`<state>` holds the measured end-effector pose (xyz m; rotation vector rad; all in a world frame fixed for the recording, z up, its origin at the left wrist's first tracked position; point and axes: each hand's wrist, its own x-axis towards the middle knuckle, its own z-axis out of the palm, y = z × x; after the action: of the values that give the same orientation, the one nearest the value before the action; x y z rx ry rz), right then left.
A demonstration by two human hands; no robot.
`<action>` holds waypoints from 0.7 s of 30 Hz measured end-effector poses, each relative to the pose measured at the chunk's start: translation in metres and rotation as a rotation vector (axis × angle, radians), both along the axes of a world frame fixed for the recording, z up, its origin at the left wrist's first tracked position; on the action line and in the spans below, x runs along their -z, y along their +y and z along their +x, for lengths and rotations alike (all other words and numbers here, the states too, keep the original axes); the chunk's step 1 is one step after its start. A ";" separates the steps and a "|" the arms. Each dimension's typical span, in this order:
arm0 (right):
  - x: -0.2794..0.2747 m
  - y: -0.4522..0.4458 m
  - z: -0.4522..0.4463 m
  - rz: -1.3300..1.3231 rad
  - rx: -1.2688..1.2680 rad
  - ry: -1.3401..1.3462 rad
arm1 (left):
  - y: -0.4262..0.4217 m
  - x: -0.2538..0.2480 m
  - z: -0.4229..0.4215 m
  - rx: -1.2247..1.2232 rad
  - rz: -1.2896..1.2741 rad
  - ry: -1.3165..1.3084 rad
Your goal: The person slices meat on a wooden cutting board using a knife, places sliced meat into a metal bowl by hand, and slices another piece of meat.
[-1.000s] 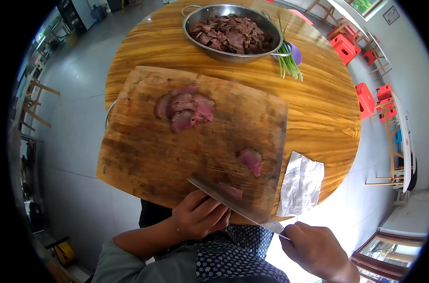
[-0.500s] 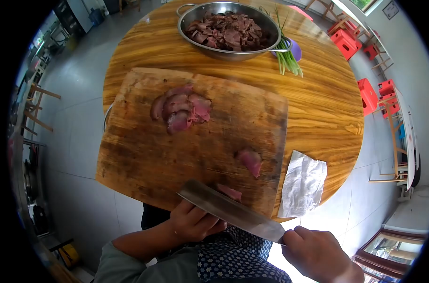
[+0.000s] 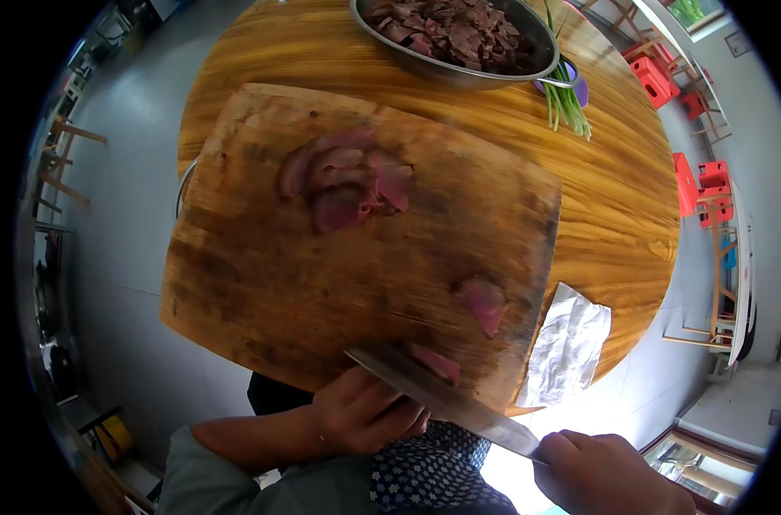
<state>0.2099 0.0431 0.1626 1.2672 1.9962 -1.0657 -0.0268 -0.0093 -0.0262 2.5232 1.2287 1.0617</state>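
My right hand (image 3: pixel 609 468) is closed around the handle of a broad kitchen knife (image 3: pixel 451 403), whose blade slants up and left over the near edge of a wooden cutting board (image 3: pixel 305 283). Behind the blade my left hand (image 3: pixel 369 416) has its fingers curled near the steel; what they hold, if anything, is hidden. A narrow slice of meat (image 3: pixel 436 364) lies on the far side of the blade. Another slice (image 3: pixel 482 305) rests further right, and several overlapping slices (image 3: pixel 348 180) lie at the board's far left.
A metal pan (image 3: pixel 459 75) of sliced meat stands at the table's far side. Beside it, spring onions (image 3: pixel 566 107) lie by a purple dish (image 3: pixel 582 90). A crumpled white paper napkin (image 3: pixel 569 348) lies right of the board on the round wooden table (image 3: pixel 618 215).
The view has shifted and come closer, so the pan sits higher and the board looks larger. Both hands and the knife keep nearly the same place against the board.
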 end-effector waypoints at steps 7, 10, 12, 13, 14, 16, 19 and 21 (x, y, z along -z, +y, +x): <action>0.026 -0.014 -0.004 0.165 -0.009 0.174 | -0.008 0.002 -0.002 0.069 -0.183 -0.142; 0.018 -0.038 0.012 0.228 0.022 0.124 | -0.009 0.002 -0.001 0.077 -0.198 -0.176; 0.011 -0.045 0.017 0.205 0.086 0.057 | -0.008 -0.001 0.000 0.067 -0.160 -0.134; 0.010 -0.046 0.016 0.193 0.074 0.031 | -0.007 -0.002 0.000 0.066 -0.116 -0.087; 0.011 -0.046 0.015 0.192 0.074 0.027 | -0.006 -0.002 0.000 0.066 -0.117 -0.090; 0.013 -0.044 0.011 0.215 0.075 0.050 | -0.003 0.000 0.001 0.009 -0.105 -0.127; 0.023 -0.027 0.002 0.195 0.026 0.124 | -0.007 -0.001 0.000 -0.036 0.039 -0.033; 0.025 -0.013 -0.002 0.194 0.027 0.118 | -0.001 -0.007 0.002 -0.032 0.030 -0.048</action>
<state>0.2076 0.0298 0.1378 1.3609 2.2222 -0.9986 -0.0250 -0.0105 -0.0190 2.4927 1.2542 1.1495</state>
